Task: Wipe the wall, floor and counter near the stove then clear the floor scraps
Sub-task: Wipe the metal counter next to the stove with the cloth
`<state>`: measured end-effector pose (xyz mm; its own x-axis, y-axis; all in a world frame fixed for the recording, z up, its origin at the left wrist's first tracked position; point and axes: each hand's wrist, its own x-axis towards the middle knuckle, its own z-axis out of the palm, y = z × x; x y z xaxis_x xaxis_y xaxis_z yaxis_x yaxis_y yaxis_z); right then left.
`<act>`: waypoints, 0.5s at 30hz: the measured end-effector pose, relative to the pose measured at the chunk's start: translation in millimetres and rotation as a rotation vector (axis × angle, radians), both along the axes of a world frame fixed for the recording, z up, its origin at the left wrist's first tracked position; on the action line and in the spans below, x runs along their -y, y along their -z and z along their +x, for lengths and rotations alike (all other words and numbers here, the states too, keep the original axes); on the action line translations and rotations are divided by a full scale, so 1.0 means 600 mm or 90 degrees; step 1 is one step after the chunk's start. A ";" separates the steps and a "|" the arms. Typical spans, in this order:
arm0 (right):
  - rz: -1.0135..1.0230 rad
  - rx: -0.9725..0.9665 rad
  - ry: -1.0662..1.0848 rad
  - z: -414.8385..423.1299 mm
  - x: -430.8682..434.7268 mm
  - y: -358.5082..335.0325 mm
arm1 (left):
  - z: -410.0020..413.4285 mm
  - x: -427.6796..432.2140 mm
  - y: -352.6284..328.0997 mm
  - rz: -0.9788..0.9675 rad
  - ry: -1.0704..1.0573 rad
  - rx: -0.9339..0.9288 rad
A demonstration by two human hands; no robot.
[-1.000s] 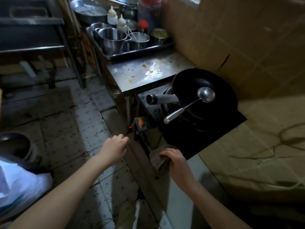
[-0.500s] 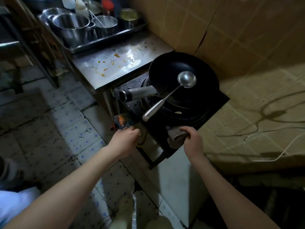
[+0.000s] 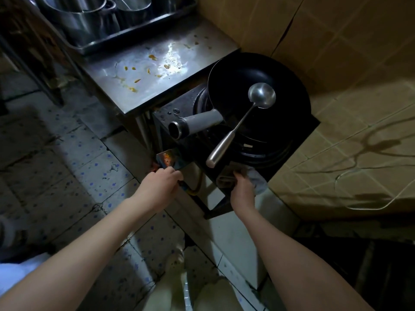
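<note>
My right hand [image 3: 243, 191] grips a grey cloth [image 3: 226, 179] against the front edge of the black stove [image 3: 289, 151]. My left hand [image 3: 160, 184] reaches under the stove's front left corner, its curled fingers against a small colourful packet [image 3: 169, 159]; whether they grip it I cannot tell. A black wok [image 3: 258, 95] with a grey handle sits on the burner, and a steel ladle [image 3: 244, 115] rests in it. The steel counter [image 3: 155, 70] left of the stove carries orange food scraps. Tan wall tiles [image 3: 336, 41] rise behind the stove.
A tray of steel pots [image 3: 107, 21] stands at the counter's far end. The speckled floor tiles [image 3: 74, 167] are grimy. A tan tiled ledge [image 3: 350, 153] with a thin cable lies right of the stove. A hose [image 3: 198, 187] hangs below the stove.
The view has closed in on the stove. My right hand with the cloth rose from below the stove to its front edge. My left hand moved forward to the packet.
</note>
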<state>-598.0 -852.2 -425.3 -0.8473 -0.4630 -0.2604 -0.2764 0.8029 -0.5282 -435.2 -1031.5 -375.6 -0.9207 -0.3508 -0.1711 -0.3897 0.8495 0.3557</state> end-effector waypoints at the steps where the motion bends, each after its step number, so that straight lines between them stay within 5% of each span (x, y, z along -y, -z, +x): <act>1: -0.006 -0.017 -0.006 0.001 0.009 0.003 | 0.000 0.004 0.001 -0.003 0.002 -0.002; 15: 0.021 -0.025 -0.174 -0.038 -0.091 0.013 | -0.040 -0.018 0.021 -0.020 0.040 0.042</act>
<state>-620.6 -797.4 -432.9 -0.7014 -0.6681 -0.2485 -0.5051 0.7118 -0.4880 -459.5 -1020.7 -388.4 -0.9282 -0.2987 -0.2219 -0.3569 0.8834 0.3036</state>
